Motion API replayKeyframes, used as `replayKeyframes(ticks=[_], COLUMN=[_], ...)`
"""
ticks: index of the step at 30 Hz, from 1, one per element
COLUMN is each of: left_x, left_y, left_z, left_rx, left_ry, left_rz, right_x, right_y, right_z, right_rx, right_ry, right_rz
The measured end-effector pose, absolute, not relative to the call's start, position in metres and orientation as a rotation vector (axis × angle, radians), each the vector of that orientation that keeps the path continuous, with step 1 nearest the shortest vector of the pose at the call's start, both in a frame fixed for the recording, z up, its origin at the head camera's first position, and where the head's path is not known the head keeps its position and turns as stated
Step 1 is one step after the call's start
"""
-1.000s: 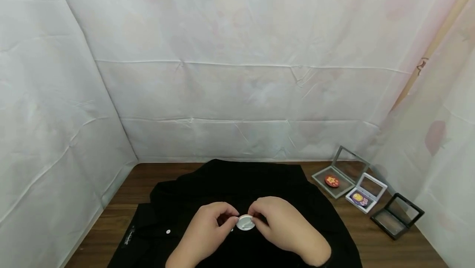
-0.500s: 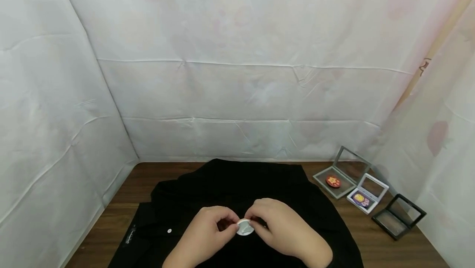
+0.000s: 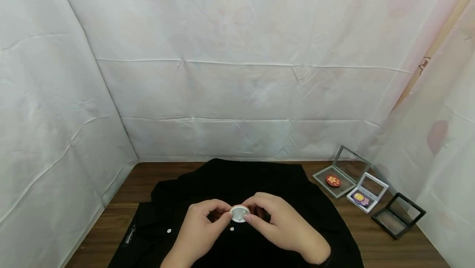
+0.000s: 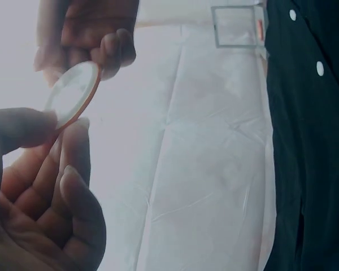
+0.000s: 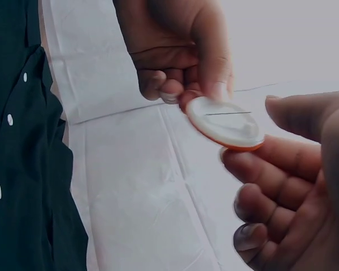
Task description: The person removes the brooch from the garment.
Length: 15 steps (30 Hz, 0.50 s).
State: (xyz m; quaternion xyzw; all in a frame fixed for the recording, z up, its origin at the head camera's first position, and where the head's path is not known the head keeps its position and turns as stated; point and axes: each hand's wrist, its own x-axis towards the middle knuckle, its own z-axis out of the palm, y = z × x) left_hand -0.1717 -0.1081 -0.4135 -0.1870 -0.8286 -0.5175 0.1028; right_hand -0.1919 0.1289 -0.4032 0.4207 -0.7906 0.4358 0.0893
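Note:
A round white badge [image 3: 238,213] with an orange rim is held above a black shirt [image 3: 237,185] spread on the wooden table. My left hand [image 3: 202,229] pinches its left edge and my right hand [image 3: 278,222] pinches its right edge. In the left wrist view the badge [image 4: 72,93] stands edge-on between thumb and fingers. The right wrist view shows the badge [image 5: 225,122] with a thin pin line across its white back, my right hand [image 5: 288,169] under it. White buttons [image 3: 169,231] run down the shirt.
At the table's right stand three open display cases: a grey one with a red badge [image 3: 333,180], a white one with a yellow badge [image 3: 359,197], and a black one [image 3: 398,215] holding nothing. White sheeting walls the table at the back and both sides.
Both hands have lifted the badge a little and shifted it slightly left, tilting it. A shirt button under it now shows.

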Motion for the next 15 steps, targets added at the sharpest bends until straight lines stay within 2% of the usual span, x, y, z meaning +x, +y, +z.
replayKeyframes(ticks=[6,15], left_x=[-0.1686,-0.1627], left_y=[-0.1066,-0.0993], left_z=[-0.41,-0.4068], left_rx=[-0.43,-0.421], left_ry=[-2.369,-2.241], left_rz=[-1.679,-1.92], right_x=[-0.1935,-0.1938], right_y=[0.1259,0.1208], right_z=[-0.4048,-0.4092], right_rx=[1.222,1.177], right_ry=[-2.259,-2.106], right_rz=[1.394,1.472])
